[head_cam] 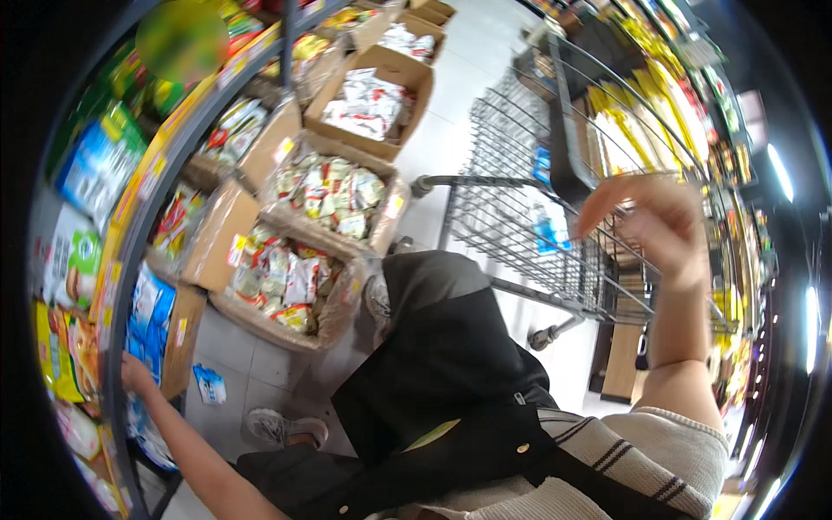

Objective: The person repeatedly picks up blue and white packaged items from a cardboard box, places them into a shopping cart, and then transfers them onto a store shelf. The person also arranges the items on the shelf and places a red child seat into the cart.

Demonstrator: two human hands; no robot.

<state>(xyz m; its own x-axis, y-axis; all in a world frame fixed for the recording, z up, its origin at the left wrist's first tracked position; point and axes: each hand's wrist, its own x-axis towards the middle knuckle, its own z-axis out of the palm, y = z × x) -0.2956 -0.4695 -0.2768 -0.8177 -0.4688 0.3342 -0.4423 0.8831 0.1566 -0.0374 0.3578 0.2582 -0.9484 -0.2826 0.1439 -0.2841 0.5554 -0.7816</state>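
Note:
My left hand (134, 374) is at the grey shelf rail on the left, beside blue packets (151, 318) standing near a cardboard box side. Its fingers are partly hidden, and whether it grips anything is unclear. Raised on the right, my right hand (650, 221) is blurred, its fingers curved and apart, with no object visible in it. Behind it is a metal wire shopping cart (513, 227) with a few blue packets inside. A loose blue and white packet (209, 385) lies on the floor near the shelf.
Plastic-wrapped cartons of small packets (325, 195) line the floor beside the shelf, with an open cardboard box (370, 104) beyond. Bagged goods fill the upper shelf (84, 260). Yellow and white packages (643, 123) appear beyond the cart. Sneakers (286, 429) stand on the tiles.

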